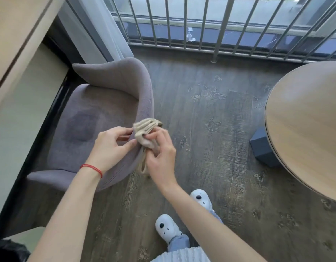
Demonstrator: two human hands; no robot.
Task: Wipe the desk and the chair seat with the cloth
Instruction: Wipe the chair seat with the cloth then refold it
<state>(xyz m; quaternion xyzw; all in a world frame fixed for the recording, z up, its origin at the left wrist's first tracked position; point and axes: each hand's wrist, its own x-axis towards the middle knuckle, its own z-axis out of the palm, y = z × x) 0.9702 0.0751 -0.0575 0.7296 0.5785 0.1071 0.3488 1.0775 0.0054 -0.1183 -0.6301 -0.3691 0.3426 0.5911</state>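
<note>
A beige cloth (145, 130) is bunched up between both hands, just above the right edge of the purple upholstered chair (91, 127). My right hand (160, 159) grips the cloth from below and the right, with a loose end hanging under it. My left hand (112, 146), a red string on its wrist, pinches the cloth's left side with its fingertips. The chair seat shows a darker patch near its middle. The round wooden desk (307, 129) stands at the right, apart from both hands.
A blue block (262, 148) sits on the floor under the desk's edge. A metal railing (201, 35) and a curtain (99, 35) run along the back. A pale cabinet (17, 82) flanks the chair on the left. My feet (168, 228) in white clogs stand on dark wood flooring.
</note>
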